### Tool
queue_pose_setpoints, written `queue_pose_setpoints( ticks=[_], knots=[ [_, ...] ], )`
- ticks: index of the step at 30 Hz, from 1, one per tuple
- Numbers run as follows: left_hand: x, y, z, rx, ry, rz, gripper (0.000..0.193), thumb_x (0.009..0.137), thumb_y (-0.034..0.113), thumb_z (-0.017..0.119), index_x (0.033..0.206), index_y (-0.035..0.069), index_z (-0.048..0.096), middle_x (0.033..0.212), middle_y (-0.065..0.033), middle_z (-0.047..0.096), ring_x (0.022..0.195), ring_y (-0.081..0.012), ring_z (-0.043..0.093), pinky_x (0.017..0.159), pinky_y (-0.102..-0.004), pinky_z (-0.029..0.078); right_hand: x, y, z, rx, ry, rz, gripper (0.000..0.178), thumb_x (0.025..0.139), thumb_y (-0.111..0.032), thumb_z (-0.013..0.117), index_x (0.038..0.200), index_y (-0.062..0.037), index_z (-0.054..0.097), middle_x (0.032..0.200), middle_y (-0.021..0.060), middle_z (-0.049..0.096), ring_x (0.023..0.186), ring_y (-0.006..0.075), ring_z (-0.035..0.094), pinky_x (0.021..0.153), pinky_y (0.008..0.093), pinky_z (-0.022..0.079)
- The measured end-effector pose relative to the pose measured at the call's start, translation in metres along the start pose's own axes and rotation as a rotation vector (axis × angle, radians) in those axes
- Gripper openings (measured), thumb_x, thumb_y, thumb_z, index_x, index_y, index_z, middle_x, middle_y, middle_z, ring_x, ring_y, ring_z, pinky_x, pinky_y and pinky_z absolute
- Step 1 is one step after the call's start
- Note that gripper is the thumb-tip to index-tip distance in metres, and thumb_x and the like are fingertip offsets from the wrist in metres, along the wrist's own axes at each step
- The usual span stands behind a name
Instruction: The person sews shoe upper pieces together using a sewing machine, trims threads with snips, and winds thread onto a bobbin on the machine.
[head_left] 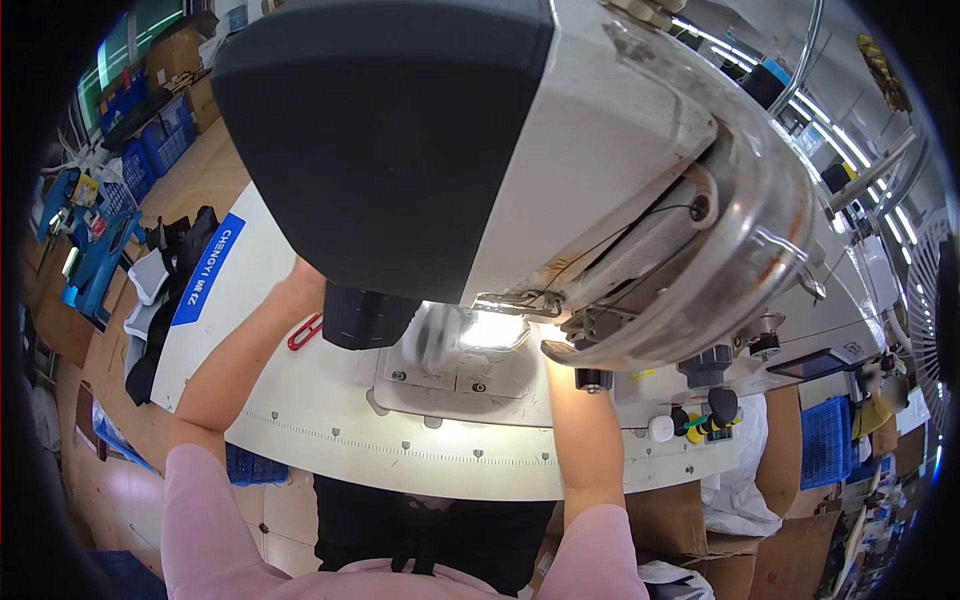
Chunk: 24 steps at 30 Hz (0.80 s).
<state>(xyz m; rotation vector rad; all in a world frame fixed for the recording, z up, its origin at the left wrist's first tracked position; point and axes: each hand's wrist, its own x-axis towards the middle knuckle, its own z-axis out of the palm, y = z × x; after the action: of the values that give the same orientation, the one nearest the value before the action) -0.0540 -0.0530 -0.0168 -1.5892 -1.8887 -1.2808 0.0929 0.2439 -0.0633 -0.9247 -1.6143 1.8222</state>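
Note:
A large sewing machine, dark and light grey, fills the middle of the view. My left forearm reaches forward past its left side. Only the wrist end of my left hand shows; the dark housing hides the fingers. From the right, my right forearm runs up under the machine head, and my right hand is hidden behind it. Under the bright lamp, a blurred grey-white piece is by the needle area, too smeared to name. A small red looped tool lies near my left wrist.
The white tabletop carries a ruler scale along its near edge. Black and white fabric pieces lie beyond its left edge. A small white pot stands at right. Blue crates and cardboard boxes surround the table. A person is far right.

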Motion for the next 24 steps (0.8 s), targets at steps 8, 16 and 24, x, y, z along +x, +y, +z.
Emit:
queue_pose_setpoints(
  ticks=[8, 16, 24],
  knots=[
    [-0.036, 0.056, 0.069, 0.163, 0.093, 0.369, 0.028, 0.077, 0.01, 0.079, 0.103, 0.004, 0.07, 0.112, -0.0158, 0.07, 0.094, -0.0298, 0.068, 0.087, -0.0409, 0.057, -0.109, -0.02, -0.047, -0.435, -0.015, -0.093, 0.01, 0.093, -0.007, 0.065, 0.088, 0.0013, 0.063, 0.096, 0.0094, 0.062, 0.083, 0.0158, 0.061, 0.068, 0.0336, 0.049],
    [-0.016, 0.052, 0.059, -0.017, -0.155, 0.432, 0.031, 0.084, 0.008, 0.069, 0.114, 0.004, 0.073, 0.112, -0.0134, 0.067, 0.106, -0.0339, 0.069, 0.09, -0.0434, 0.058, -0.115, -0.015, -0.04, -0.654, 0.134, -0.322, 0.022, 0.094, -0.022, 0.074, 0.096, -0.0011, 0.069, 0.077, 0.0002, 0.064, 0.072, 0.0163, 0.058, 0.072, 0.0329, 0.05],
    [-0.033, 0.035, 0.065, -0.683, -0.006, -0.437, 0.034, 0.083, 0.001, 0.068, 0.116, 0.004, 0.072, 0.118, -0.0158, 0.073, 0.109, -0.0304, 0.07, 0.094, -0.0379, 0.055, -0.08, -0.015, -0.057, -0.465, 0.141, 0.169, 0.021, 0.091, -0.013, 0.068, 0.108, -0.0014, 0.065, 0.082, 0.0047, 0.061, 0.07, 0.0166, 0.056, 0.06, 0.0329, 0.048]
  ],
)
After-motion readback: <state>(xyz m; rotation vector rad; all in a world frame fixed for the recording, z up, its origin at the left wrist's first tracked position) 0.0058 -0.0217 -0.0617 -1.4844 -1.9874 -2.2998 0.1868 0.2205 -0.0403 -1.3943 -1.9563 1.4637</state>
